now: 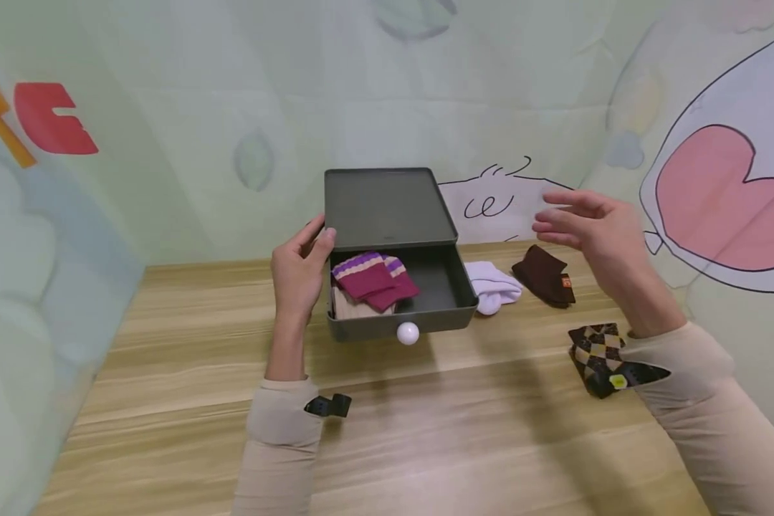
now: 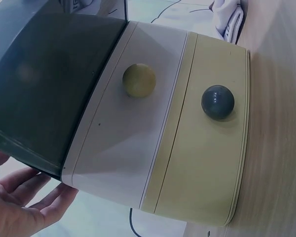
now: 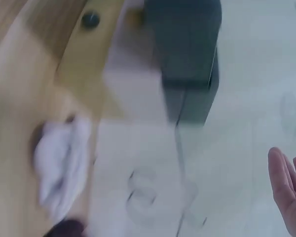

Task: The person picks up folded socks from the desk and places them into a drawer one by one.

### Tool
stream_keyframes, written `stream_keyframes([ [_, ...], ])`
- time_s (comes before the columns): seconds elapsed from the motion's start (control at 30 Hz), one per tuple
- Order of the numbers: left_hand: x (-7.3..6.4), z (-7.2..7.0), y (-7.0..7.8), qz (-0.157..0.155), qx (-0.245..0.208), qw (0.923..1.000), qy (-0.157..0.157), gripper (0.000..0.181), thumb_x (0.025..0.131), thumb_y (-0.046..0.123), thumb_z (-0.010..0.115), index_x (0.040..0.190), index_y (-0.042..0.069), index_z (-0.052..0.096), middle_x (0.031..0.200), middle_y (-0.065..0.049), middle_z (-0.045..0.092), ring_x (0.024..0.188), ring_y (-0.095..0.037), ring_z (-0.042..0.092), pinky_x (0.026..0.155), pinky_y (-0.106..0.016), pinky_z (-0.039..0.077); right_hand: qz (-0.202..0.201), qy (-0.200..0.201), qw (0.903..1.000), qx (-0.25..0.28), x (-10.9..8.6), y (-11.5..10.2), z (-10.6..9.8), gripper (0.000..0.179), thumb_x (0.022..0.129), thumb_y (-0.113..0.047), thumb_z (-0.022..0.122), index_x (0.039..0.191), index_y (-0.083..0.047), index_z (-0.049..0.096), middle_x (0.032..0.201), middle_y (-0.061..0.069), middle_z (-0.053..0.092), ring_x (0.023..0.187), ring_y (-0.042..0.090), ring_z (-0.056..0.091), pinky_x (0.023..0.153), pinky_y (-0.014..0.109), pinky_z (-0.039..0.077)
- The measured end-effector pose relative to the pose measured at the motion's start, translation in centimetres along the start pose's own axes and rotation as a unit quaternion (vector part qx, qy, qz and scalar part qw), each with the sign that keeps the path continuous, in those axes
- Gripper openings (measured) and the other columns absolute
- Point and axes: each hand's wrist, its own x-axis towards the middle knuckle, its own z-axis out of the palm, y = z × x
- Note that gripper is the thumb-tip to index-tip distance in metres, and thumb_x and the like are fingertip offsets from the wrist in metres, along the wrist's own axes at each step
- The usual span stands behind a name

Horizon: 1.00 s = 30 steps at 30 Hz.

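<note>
Near the back edge of the wooden tabletop (image 1: 387,430): one small drawer unit (image 1: 390,208), its dark grey top drawer (image 1: 445,301) pulled out, one white ball knob (image 1: 408,333) on the front. Inside it, one folded maroon sock with purple and cream stripes (image 1: 374,281). Left hand (image 1: 299,272) grips the unit's left side, thumb on top. Right hand (image 1: 587,226) hovers in the air, fingers spread, holding nothing. Loose to the right: one white sock (image 1: 493,285), one dark brown sock (image 1: 545,274), one argyle sock (image 1: 600,358) near the right edge. Left wrist view: two lower drawer fronts, one yellow knob (image 2: 138,80), one dark knob (image 2: 217,101).
</note>
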Motion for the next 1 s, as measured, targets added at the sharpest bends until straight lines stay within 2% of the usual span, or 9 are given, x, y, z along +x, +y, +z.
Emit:
stream_keyframes([
  [0.13, 0.0, -0.3, 0.1, 0.006, -0.007, 0.9999, -0.004, 0.044, 0.090, 0.033, 0.061, 0.130, 0.014, 0.057, 0.134, -0.003, 0.056, 0.114, -0.013, 0.058, 0.093, -0.030, 0.049, 0.034, 0.018, 0.9987, -0.035, -1.6, 2.5, -5.5, 0.043, 0.085, -0.013, 0.068, 0.124, 0.001, 0.057, 0.097, 0.006, 0.072, 0.086, 0.020, 0.071, 0.077, 0.030, 0.055],
  [0.23, 0.0, -0.4, 0.1, 0.007, -0.009, 0.9999, -0.007, 0.044, 0.091, 0.033, 0.060, 0.130, 0.014, 0.056, 0.135, -0.003, 0.055, 0.116, -0.013, 0.057, 0.095, -0.032, 0.048, 0.070, 0.040, 0.9852, -0.151, -3.3, 5.4, -9.2, 0.050, 0.087, -0.025, 0.065, 0.129, -0.002, 0.053, 0.095, -0.007, 0.072, 0.085, 0.011, 0.070, 0.076, 0.021, 0.054],
  [0.3, -0.1, -0.4, 0.1, 0.007, -0.007, 0.9999, -0.007, 0.044, 0.091, 0.033, 0.060, 0.130, 0.014, 0.056, 0.134, -0.003, 0.055, 0.116, -0.012, 0.057, 0.095, -0.033, 0.048, 0.088, 0.054, 0.9614, -0.255, -4.6, 7.5, -11.5, 0.056, 0.087, -0.035, 0.064, 0.131, -0.003, 0.052, 0.093, -0.014, 0.071, 0.083, 0.007, 0.070, 0.074, 0.018, 0.054],
  [0.43, -0.1, -0.3, 0.0, 0.006, 0.002, 1.0000, -0.004, 0.044, 0.091, 0.033, 0.060, 0.130, 0.014, 0.057, 0.133, -0.003, 0.056, 0.114, -0.012, 0.058, 0.091, -0.030, 0.049, 0.109, 0.072, 0.8881, -0.441, -7.1, 11.1, -15.2, 0.062, 0.085, -0.049, 0.061, 0.129, -0.005, 0.055, 0.098, 0.002, 0.073, 0.074, 0.003, 0.068, 0.060, 0.018, 0.052],
  [0.5, -0.1, -0.2, 0.0, 0.005, 0.004, 1.0000, -0.006, 0.044, 0.090, 0.034, 0.060, 0.130, 0.015, 0.057, 0.134, -0.002, 0.056, 0.113, -0.012, 0.058, 0.089, -0.026, 0.049, 0.114, 0.073, 0.8652, -0.483, -8.3, 12.5, -16.6, 0.061, 0.086, -0.050, 0.061, 0.125, -0.004, 0.058, 0.103, 0.017, 0.070, 0.069, 0.003, 0.067, 0.055, 0.020, 0.050],
  [0.53, -0.1, -0.1, -0.1, 0.005, 0.003, 1.0000, -0.007, 0.044, 0.090, 0.034, 0.060, 0.130, 0.015, 0.057, 0.134, -0.002, 0.056, 0.113, -0.012, 0.058, 0.088, -0.025, 0.049, 0.120, 0.071, 0.8591, -0.493, -8.8, 13.0, -17.0, 0.061, 0.085, -0.050, 0.061, 0.125, -0.003, 0.058, 0.107, 0.022, 0.068, 0.068, 0.002, 0.066, 0.054, 0.020, 0.048],
  [0.67, -0.2, -0.1, -0.1, 0.003, 0.001, 0.9999, -0.015, 0.045, 0.091, 0.034, 0.060, 0.131, 0.015, 0.056, 0.135, -0.002, 0.055, 0.114, -0.013, 0.058, 0.086, -0.022, 0.049, 0.146, 0.055, 0.8605, -0.485, -10.3, 14.6, -18.4, 0.064, 0.086, -0.049, 0.061, 0.127, 0.000, 0.055, 0.111, 0.024, 0.065, 0.068, -0.004, 0.063, 0.056, 0.019, 0.047],
  [0.87, -0.3, -0.1, 0.1, 0.002, -0.003, 0.9999, -0.015, 0.045, 0.091, 0.032, 0.059, 0.132, 0.014, 0.055, 0.136, -0.002, 0.054, 0.115, -0.013, 0.057, 0.091, -0.027, 0.049, 0.195, 0.023, 0.8850, -0.422, -10.7, 15.9, -19.1, 0.075, 0.083, -0.053, 0.062, 0.136, -0.002, 0.045, 0.110, -0.001, 0.069, 0.077, -0.006, 0.061, 0.067, 0.019, 0.050],
  [1.0, -0.3, -0.3, 0.1, 0.001, -0.003, 0.9999, -0.011, 0.045, 0.091, 0.033, 0.059, 0.132, 0.014, 0.055, 0.136, -0.001, 0.054, 0.116, -0.012, 0.056, 0.094, -0.031, 0.049, 0.227, -0.006, 0.8859, -0.404, -10.3, 16.1, -18.8, 0.080, 0.085, -0.055, 0.058, 0.141, -0.003, 0.038, 0.132, 0.014, 0.055, 0.085, -0.010, 0.055, 0.073, 0.018, 0.048],
])
